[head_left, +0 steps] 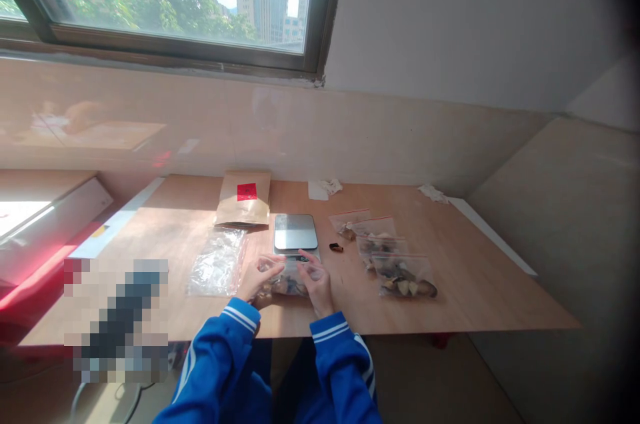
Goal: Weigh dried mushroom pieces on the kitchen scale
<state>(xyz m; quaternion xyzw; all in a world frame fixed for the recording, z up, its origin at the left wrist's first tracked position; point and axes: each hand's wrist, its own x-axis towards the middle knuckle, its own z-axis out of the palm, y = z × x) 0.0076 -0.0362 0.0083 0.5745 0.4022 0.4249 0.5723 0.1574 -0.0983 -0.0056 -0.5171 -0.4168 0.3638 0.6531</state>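
A clear zip bag (291, 283) with dark, dried-looking pieces inside is held upright at the near side of a kitchen scale (295, 232). My left hand (260, 277) pinches its upper left part. On the other side, my right hand (316, 284) grips the upper right part, fingers closed on the plastic. The bag partly covers the front of the scale, whose metal plate has nothing on it. Just right of the scale lies a small dark brown piece (336, 247). What exactly the bag contains is too small to tell.
Several filled zip bags (406, 276) lie to the right. A stack of clear empty bags (217, 263) is at left, with a brown paper bag (244, 201) bearing a red label behind it. Crumpled white tissue (331, 187) sits near the wall. A blurred dark object (125, 311) is at front left.
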